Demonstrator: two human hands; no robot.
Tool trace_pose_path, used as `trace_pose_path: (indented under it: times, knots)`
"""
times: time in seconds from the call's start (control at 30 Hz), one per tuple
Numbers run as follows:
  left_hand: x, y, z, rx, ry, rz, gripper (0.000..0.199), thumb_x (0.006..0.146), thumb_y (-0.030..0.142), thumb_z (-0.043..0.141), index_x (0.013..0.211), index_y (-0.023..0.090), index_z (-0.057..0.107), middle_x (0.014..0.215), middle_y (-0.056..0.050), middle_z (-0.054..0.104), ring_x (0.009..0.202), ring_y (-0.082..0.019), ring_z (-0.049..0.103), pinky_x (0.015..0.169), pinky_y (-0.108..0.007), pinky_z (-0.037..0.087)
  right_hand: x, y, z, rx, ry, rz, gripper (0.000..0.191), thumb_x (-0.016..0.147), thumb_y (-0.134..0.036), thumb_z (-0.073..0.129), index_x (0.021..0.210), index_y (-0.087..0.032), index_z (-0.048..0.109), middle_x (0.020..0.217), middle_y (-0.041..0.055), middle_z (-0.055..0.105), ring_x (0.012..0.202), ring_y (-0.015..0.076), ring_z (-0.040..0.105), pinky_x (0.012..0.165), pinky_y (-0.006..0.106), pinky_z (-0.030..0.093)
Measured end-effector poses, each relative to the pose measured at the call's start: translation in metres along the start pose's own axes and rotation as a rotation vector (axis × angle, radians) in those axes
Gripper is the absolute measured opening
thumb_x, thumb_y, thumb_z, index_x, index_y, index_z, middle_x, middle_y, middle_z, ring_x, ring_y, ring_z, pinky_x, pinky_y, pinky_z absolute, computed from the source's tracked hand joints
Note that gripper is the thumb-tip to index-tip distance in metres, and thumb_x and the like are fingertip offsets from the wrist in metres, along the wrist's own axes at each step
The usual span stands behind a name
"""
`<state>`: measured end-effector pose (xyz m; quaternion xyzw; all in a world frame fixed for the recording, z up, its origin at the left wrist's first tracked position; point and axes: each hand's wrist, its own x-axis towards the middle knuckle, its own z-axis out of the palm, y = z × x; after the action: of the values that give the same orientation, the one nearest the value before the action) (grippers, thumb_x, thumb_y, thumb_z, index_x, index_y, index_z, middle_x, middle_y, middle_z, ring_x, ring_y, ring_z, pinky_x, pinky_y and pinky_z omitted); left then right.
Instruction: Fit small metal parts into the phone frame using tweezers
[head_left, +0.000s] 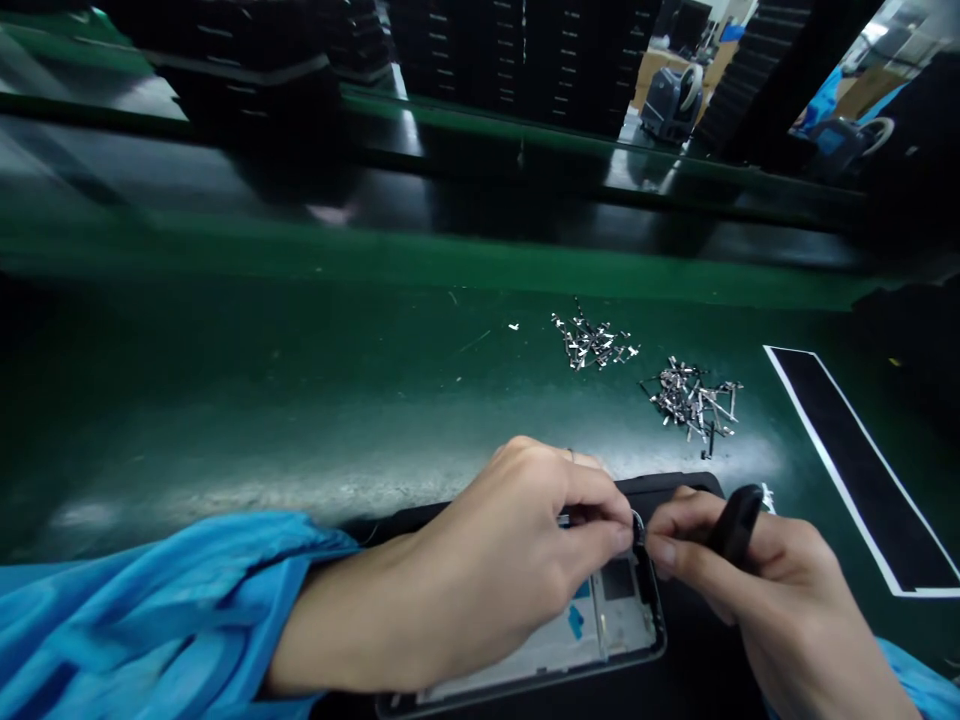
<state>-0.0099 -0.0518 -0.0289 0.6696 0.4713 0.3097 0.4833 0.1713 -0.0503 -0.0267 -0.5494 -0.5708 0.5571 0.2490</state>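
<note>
A phone frame (622, 630) with a silvery inside and small blue patches lies on a black pad (701, 655). Over its far right corner, my left hand (502, 560) is closed in a pinch; the tiny dark part at its fingertips is too small to name. My right hand (787, 590) faces it, thumb and forefinger pressed together beside the same corner. A black tool handle (739, 522) sticks up from the grip of that right hand, its working end hidden. The fingertips of both hands nearly meet.
Two piles of small flex cables, a farther pile (592, 342) and a nearer pile (691, 398), lie on the green table (300, 370). At right is a black strip with white edges (862, 470). Black stacked trays (510, 60) and a tape dispenser (671, 103) stand behind.
</note>
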Motion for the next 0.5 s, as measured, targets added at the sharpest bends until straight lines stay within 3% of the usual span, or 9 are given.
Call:
trace_pose_path:
  times: [0.17, 0.33, 0.5]
  knots:
    - [0.004, -0.002, -0.001, 0.044, -0.065, -0.052, 0.018, 0.079, 0.011, 0.054, 0.063, 0.016, 0.062, 0.059, 0.005, 0.051, 0.057, -0.008, 0.046, 0.051, -0.018, 0.032, 0.002, -0.001, 0.006, -0.155, 0.018, -0.097, 0.025, 0.074, -0.037, 0.057, 0.056, -0.02, 0.057, 0.061, -0.0004, 0.052, 0.06, 0.0118, 0.047, 0.049, 0.022, 0.035]
    - [0.007, -0.005, -0.002, 0.093, -0.099, -0.126, 0.021, 0.079, 0.012, 0.052, 0.058, 0.015, 0.056, 0.059, 0.005, 0.05, 0.057, -0.008, 0.045, 0.05, -0.021, 0.03, 0.006, 0.007, -0.001, -0.471, -0.058, -0.392, 0.015, 0.082, -0.017, 0.048, 0.069, -0.021, 0.055, 0.063, -0.0045, 0.054, 0.057, 0.0081, 0.052, 0.05, 0.015, 0.04]
    - [0.008, -0.008, -0.006, 0.036, -0.09, -0.214, 0.02, 0.079, 0.015, 0.052, 0.06, 0.016, 0.056, 0.061, 0.004, 0.052, 0.062, -0.011, 0.048, 0.056, -0.024, 0.033, 0.001, 0.01, -0.015, -0.753, -0.017, -0.69, 0.014, 0.083, -0.012, 0.047, 0.089, -0.022, 0.055, 0.069, -0.0034, 0.059, 0.065, 0.0088, 0.063, 0.054, 0.011, 0.046]
